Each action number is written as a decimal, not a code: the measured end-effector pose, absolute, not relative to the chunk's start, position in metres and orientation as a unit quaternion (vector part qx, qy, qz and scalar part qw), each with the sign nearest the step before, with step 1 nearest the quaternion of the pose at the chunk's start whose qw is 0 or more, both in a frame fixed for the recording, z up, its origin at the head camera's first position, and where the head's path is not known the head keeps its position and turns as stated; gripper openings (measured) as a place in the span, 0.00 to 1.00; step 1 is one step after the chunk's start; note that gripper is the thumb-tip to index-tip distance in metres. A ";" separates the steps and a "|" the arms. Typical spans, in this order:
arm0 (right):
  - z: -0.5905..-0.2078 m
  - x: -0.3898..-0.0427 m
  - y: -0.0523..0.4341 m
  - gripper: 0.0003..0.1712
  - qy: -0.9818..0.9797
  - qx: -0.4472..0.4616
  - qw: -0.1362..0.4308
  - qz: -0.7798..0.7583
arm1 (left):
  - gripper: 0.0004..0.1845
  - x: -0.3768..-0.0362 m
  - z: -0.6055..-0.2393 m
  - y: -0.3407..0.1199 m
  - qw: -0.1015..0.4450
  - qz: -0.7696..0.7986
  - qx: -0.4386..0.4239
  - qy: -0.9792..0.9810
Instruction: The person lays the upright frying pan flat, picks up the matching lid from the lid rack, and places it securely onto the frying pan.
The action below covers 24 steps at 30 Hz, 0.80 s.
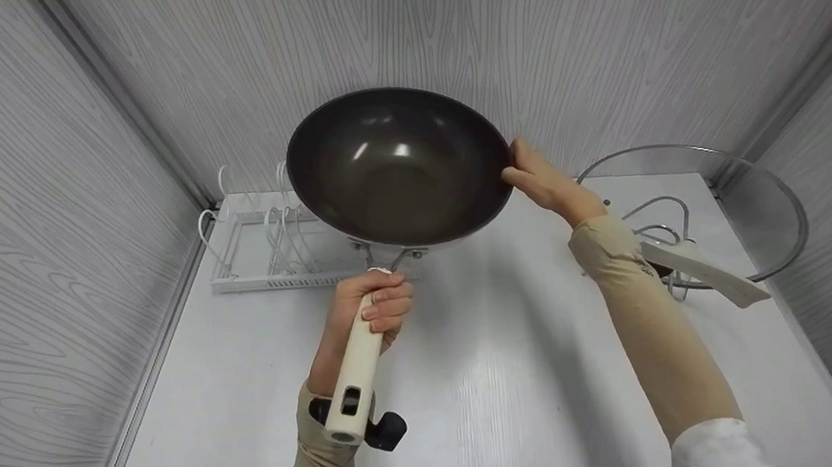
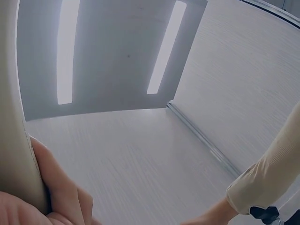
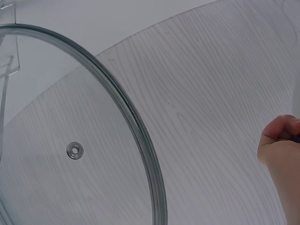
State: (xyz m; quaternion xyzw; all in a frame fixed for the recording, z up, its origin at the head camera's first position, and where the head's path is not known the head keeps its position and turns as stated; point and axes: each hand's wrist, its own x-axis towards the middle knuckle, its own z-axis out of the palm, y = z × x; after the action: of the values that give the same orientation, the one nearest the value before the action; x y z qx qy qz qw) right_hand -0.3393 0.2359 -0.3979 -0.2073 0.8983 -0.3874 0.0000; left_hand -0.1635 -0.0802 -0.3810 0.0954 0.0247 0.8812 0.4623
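A wok point(image 1: 395, 167) with a dark inside is held up in the head view, its opening tilted toward the camera. My left hand point(image 1: 377, 308) grips its cream handle point(image 1: 358, 366) close to the pan body, fingers wrapped round it. On the wok's right side my right hand point(image 1: 543, 181) holds the rim, thumb on the near side and the other fingers partly hidden behind. In the left wrist view the handle point(image 2: 11, 108) runs up the left edge beside my left hand point(image 2: 58, 187). My right hand point(image 3: 283, 145) shows at the right edge of the right wrist view.
A white wire rack point(image 1: 254, 278) with curved dividers stands at the back left, partly behind the wok. At the right, a large glass lid point(image 1: 753, 211) leans upright by a wire holder, with a cream handle-like piece point(image 1: 713, 275) before it. Grey wood-grain walls point(image 1: 12, 261) enclose the white tabletop point(image 1: 478, 424).
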 end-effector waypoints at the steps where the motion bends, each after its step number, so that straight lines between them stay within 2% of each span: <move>1: -0.398 -0.338 0.237 0.17 0.894 -0.205 0.003 -0.400 | 0.11 -0.164 -0.380 -0.081 0.464 0.880 0.098 0.029; 5: -0.399 -0.332 0.241 0.18 0.879 -0.190 0.008 -0.437 | 0.08 -0.168 -0.380 -0.082 0.472 0.873 0.114 0.038; 10: -0.401 -0.326 0.245 0.12 0.862 -0.171 -0.009 -0.477 | 0.03 -0.174 -0.382 -0.087 0.485 0.866 0.119 0.032; 18: -0.403 -0.309 0.247 0.09 0.834 -0.136 -0.053 -0.532 | 0.08 -0.180 -0.385 -0.094 0.497 0.862 0.096 0.024; 24: -0.401 -0.291 0.249 0.09 0.822 -0.112 -0.112 -0.548 | 0.10 -0.183 -0.386 -0.094 0.509 0.853 0.103 0.048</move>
State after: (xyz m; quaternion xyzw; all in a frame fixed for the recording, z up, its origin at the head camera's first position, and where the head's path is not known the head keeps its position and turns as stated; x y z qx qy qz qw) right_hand -0.2911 0.2493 -0.4006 -0.1119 0.8217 -0.5475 -0.1117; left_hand -0.1831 -0.0940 -0.3859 0.1029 0.0482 0.8534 0.5087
